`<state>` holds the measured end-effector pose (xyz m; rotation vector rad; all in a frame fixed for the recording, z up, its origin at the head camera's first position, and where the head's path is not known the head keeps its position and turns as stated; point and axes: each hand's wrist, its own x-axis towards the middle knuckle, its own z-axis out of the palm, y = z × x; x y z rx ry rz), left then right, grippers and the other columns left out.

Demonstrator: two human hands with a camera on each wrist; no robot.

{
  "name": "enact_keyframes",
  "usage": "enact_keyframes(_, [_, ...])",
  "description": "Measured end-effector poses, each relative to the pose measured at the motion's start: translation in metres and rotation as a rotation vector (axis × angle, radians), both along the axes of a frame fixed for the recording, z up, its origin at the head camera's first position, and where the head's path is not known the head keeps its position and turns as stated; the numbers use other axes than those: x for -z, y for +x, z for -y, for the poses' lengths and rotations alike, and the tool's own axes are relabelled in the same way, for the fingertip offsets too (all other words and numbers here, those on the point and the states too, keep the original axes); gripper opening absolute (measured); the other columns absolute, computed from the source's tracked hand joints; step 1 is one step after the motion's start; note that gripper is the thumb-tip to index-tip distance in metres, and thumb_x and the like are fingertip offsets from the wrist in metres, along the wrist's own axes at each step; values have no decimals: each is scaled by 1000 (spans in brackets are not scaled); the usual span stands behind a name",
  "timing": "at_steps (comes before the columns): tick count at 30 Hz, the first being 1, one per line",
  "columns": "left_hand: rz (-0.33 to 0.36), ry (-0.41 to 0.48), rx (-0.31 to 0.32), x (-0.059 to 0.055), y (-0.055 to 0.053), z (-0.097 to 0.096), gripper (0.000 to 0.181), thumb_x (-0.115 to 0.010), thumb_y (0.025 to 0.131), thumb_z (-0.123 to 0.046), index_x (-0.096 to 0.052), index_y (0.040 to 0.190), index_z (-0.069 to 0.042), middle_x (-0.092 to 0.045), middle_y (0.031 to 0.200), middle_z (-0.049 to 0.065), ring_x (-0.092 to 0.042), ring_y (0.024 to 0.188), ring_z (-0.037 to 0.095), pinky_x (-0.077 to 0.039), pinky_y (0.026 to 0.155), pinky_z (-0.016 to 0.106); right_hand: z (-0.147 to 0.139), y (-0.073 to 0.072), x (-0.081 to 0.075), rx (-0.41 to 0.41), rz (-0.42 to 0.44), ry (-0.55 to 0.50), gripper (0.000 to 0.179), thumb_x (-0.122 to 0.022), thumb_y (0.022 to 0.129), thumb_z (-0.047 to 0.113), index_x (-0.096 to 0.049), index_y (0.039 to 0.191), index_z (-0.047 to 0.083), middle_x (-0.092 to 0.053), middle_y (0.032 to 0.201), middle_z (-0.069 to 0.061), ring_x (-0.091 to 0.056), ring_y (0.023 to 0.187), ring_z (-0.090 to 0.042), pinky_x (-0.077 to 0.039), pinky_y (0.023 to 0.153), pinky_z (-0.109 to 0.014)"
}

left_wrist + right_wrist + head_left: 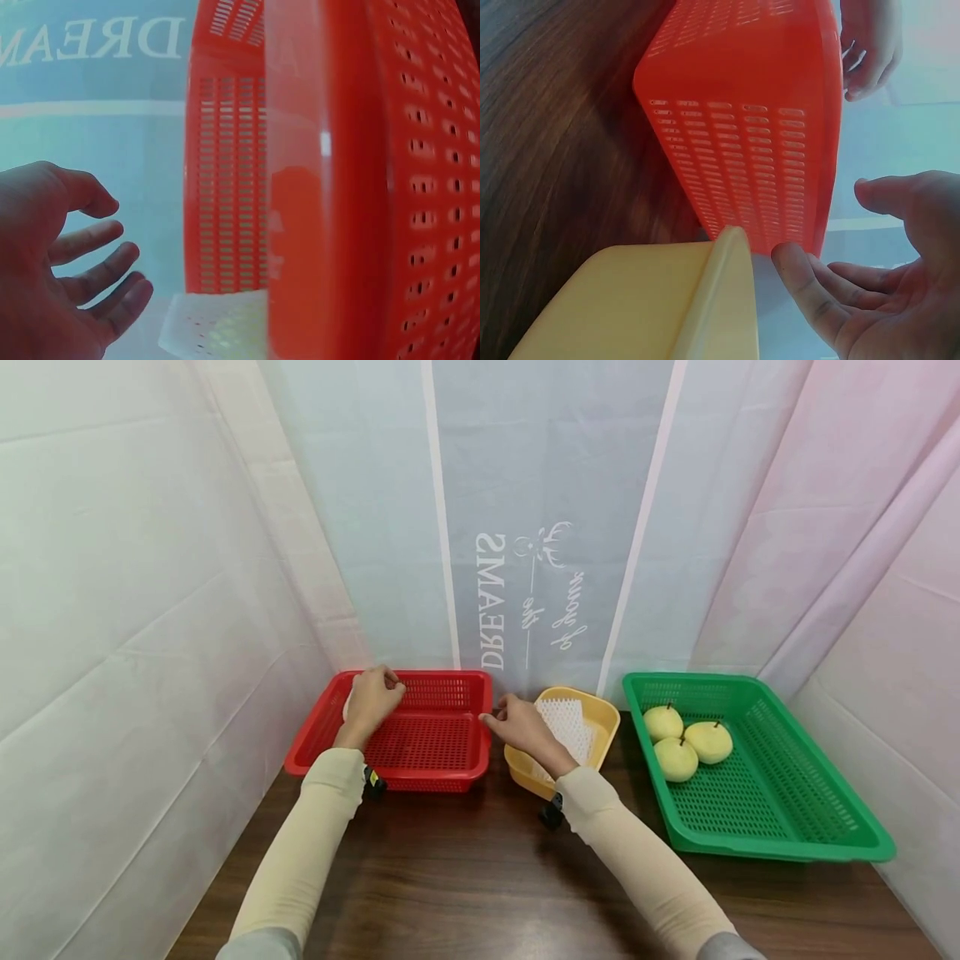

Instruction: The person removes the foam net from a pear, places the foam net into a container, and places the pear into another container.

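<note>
My left hand hovers over the left part of the red basket, its fingers loosely bent with nothing between them. Beside it, partly hidden by the hand, lies a pale yellow-green fruit in a white foam net, seen inside the basket in the left wrist view. Between the red basket and the small yellow basket is my right hand, thumb and fingers apart and holding nothing. White foam nets lie in the yellow basket, just right of that hand.
At the right stands a large green basket with three pears in its left part. All the baskets rest on a dark wooden table. A printed curtain hangs right behind them, with pale cloth walls at both sides.
</note>
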<state>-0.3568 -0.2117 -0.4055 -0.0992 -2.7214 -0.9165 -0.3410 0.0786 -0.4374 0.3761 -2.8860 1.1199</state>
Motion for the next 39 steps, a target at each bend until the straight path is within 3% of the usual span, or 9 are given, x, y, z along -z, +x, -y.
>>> enact_keyframes(4, [22, 1, -18, 4, -3, 5, 31, -59, 104, -25, -64, 122, 0, -57, 129, 24, -46, 124, 43, -50, 93, 56, 4, -2, 2, 2, 8, -11, 48, -70, 102, 40, -62, 127, -1, -74, 102, -13, -68, 81, -21, -56, 69, -32])
enact_keyframes(11, [48, -5, -12, 4, -7, 12, 43, -62, 104, -27, -60, 134, 4, -51, 141, 28, -42, 137, 47, -43, 109, 63, 8, -4, 2, -6, 47, -36, 53, -70, 102, 38, -59, 131, -5, -73, 100, -14, -68, 78, -20, -55, 65, -30])
enact_keyframes(17, [122, -6, -35, 6, -10, 16, 57, -62, 103, -31, -52, 146, 4, -45, 149, 30, -30, 147, 51, -28, 119, 69, 11, -3, 4, -2, 56, -40, 50, -69, 102, 37, -60, 130, -4, -72, 97, -13, -66, 74, -18, -53, 62, -28])
enact_keyframes(25, [183, -21, -49, 9, -16, 20, 63, -64, 103, -31, -43, 150, 6, -33, 156, 35, -22, 149, 53, -23, 119, 73, 13, -2, 5, 21, 63, -48, 52, -70, 102, 37, -58, 133, -4, -72, 100, -13, -69, 74, -17, -56, 60, -28])
enact_keyframes(34, [168, 23, -89, 22, -22, 30, 80, -68, 100, -24, -25, 162, 0, -7, 168, 33, -16, 154, 58, -30, 116, 77, 17, -3, 10, 42, 81, -90, 57, -72, 101, 33, -55, 140, -6, -73, 104, -16, -71, 74, -17, -59, 59, -28])
enact_keyframes(39, [215, 10, -90, 20, -24, 35, 82, -67, 102, -25, -19, 164, -1, -7, 166, 34, -16, 152, 58, -32, 115, 76, 18, -3, 11, 60, 82, -91, 52, -73, 101, 31, -57, 135, -4, -74, 102, -15, -71, 74, -17, -58, 60, -28])
